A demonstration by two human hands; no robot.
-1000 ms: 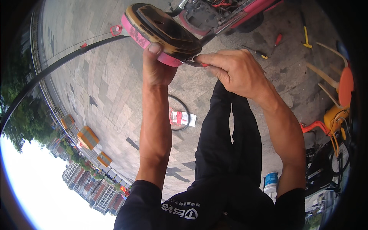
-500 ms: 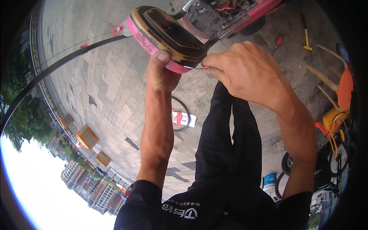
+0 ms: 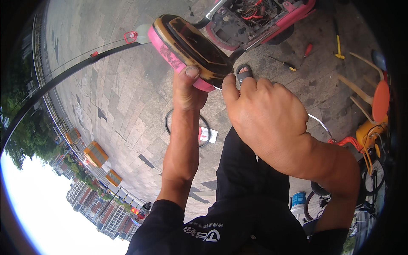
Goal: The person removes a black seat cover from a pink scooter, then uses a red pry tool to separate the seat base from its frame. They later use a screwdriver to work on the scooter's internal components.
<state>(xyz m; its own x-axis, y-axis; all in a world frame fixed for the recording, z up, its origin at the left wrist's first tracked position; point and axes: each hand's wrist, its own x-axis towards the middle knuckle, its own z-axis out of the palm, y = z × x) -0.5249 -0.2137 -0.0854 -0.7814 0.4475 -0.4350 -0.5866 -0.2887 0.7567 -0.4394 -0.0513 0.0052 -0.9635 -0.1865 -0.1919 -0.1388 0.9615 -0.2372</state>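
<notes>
Fingers of the left hand (image 3: 189, 90) grip the pink-rimmed dark panel (image 3: 193, 46), thumb over its edge, holding it near the uncovered pink scooter body (image 3: 229, 32). Those of the right hand (image 3: 267, 117) seem closed around a slim tool (image 3: 218, 88), mostly hidden, at the panel's lower corner. This looks like work along that edge; the next move calls for a steady left hold and light tool pressure.

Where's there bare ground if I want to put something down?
Biggest: the paving between the long black bar and the left forearm. A smaller patch sits between the red-handled tool and the white tube. It's crowded at the right edge, around the yellow machine and coiled red hose, and tight where the left hand holds the pink-edged panel.
</notes>
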